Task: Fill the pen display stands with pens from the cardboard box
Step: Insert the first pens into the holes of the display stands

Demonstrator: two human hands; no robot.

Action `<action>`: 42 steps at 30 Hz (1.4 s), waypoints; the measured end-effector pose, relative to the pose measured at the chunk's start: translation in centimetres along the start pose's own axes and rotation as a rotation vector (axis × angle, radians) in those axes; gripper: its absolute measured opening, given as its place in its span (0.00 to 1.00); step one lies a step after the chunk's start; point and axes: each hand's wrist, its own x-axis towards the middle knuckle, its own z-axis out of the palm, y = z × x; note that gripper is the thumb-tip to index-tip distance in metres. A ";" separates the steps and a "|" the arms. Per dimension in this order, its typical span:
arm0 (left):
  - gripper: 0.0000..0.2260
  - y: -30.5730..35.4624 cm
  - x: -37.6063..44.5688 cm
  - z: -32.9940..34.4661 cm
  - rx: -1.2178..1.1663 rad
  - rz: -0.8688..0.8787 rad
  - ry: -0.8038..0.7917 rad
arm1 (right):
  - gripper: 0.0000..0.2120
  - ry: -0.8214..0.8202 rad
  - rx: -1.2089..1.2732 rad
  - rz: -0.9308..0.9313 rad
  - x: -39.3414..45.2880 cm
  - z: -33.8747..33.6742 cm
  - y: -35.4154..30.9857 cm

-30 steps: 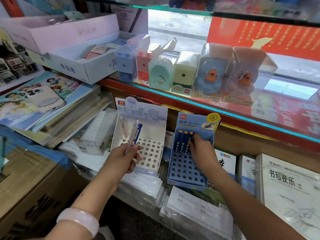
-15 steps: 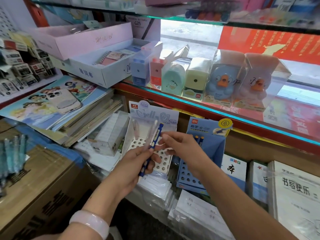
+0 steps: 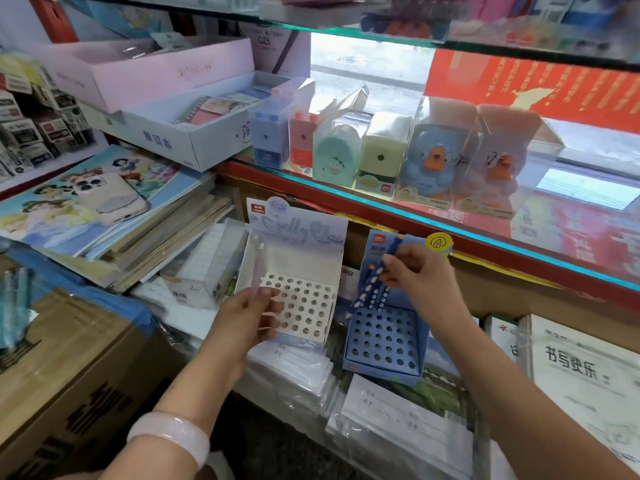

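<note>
The right hand (image 3: 420, 275) pinches a blue pen (image 3: 375, 275) tip-down over the blue stand (image 3: 382, 344) for insertion, while the left hand (image 3: 247, 315) grips a pale pen (image 3: 256, 268) near the white stand (image 3: 304, 303) as a spare.

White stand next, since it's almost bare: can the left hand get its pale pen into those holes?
Probably yes: the left hand holds the pale pen right over the white stand, whose holes lie uncovered.
</note>
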 end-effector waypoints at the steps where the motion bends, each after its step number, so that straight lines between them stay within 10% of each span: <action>1: 0.07 0.0 0.2 -0.1 0.006 0.004 0.018 | 0.07 0.056 -0.087 0.005 0.2 -0.9 0.8; 26: 0.09 0.3 -0.2 0.7 -0.005 0.074 -0.054 | 0.08 0.039 -0.828 0.026 0.8 -0.4 5.3; 29: 0.09 0.4 -0.6 0.6 0.047 0.092 -0.126 | 0.09 0.181 -0.626 -0.061 -0.3 0.0 3.4; 35: 0.09 0.3 -1.2 0.7 0.091 0.114 -0.199 | 0.07 -0.345 0.016 0.006 -0.2 5.4 -2.8; 42: 0.09 0.6 -0.9 -0.7 0.146 0.101 -0.204 | 0.02 -0.427 0.149 0.041 1.0 9.4 -3.6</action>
